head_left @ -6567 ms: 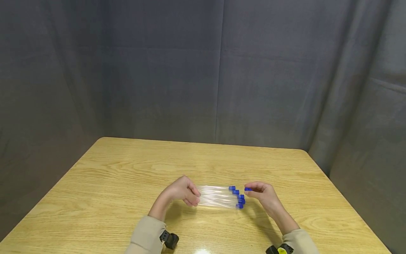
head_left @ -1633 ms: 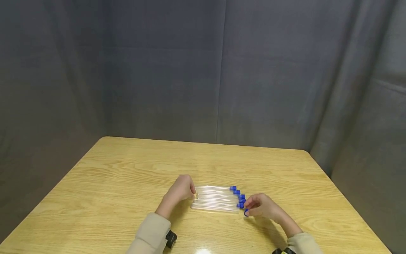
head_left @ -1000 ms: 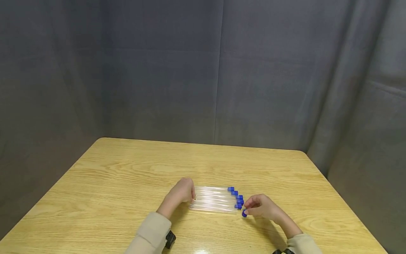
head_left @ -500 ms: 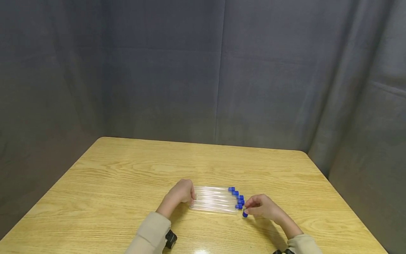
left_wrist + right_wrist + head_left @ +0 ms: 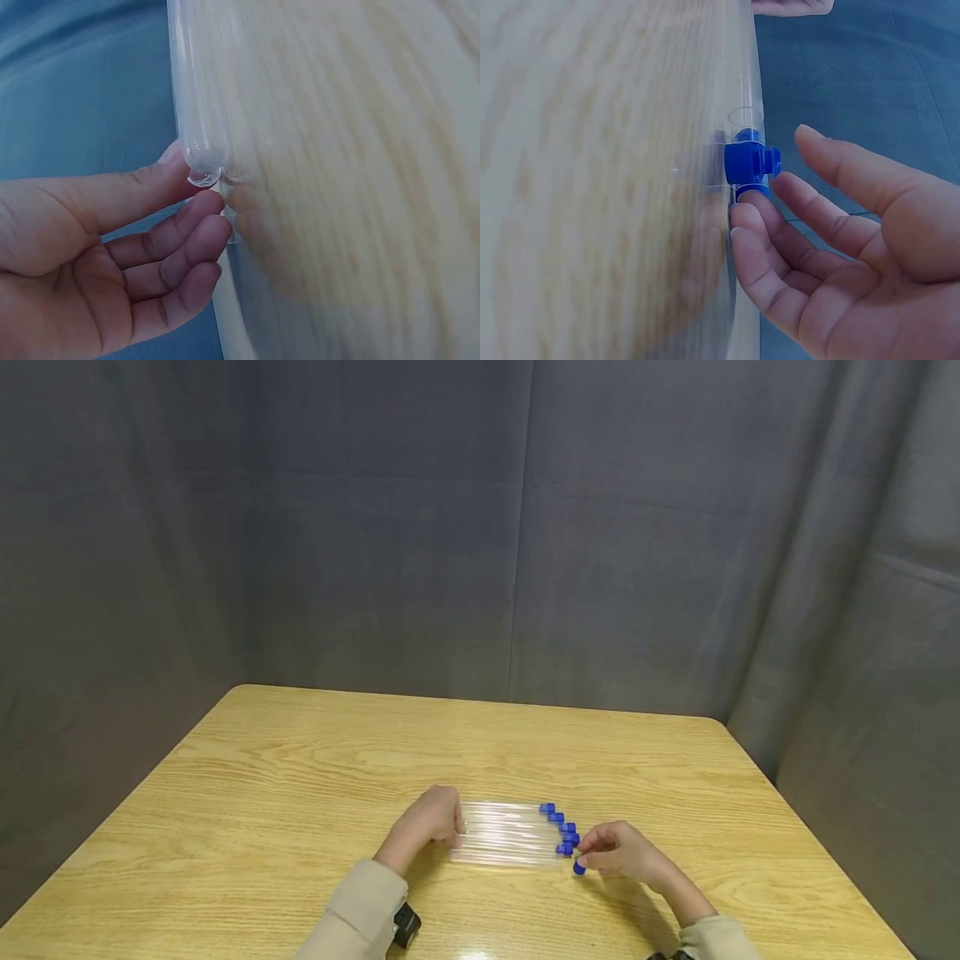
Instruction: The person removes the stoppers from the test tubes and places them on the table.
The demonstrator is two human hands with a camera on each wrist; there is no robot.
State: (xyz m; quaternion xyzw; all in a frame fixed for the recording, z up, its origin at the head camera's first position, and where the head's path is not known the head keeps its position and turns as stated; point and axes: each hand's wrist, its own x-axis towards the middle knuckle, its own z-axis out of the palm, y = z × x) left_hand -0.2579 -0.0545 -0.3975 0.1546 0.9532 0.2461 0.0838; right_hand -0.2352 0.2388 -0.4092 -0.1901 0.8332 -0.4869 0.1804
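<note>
Several clear test tubes [image 5: 498, 835] lie side by side on the table, most with blue caps at their right ends. The front tube [image 5: 506, 860] has a bare right end. A loose blue cap [image 5: 579, 867] stands by it, plug upward in the right wrist view. My left hand [image 5: 429, 820] bends over the tubes' left ends. In the left wrist view its thumb and fingers are close about the rounded ends; a pinch cannot be made out. My right hand [image 5: 621, 853] is around the loose cap, thumb apart from it, other fingertips near a neighbouring tube's cap [image 5: 754, 191].
The wood-grain table [image 5: 315, 752] stretches beyond and to both sides of the tubes. A dark grey curtain [image 5: 390, 552] hangs behind and at the sides. Cameras are strapped to both wrists.
At the earliest frame my right hand held a blue cap above the table near the tubes' right end; it came forward and set the cap down upright. My left hand has shifted slightly forward.
</note>
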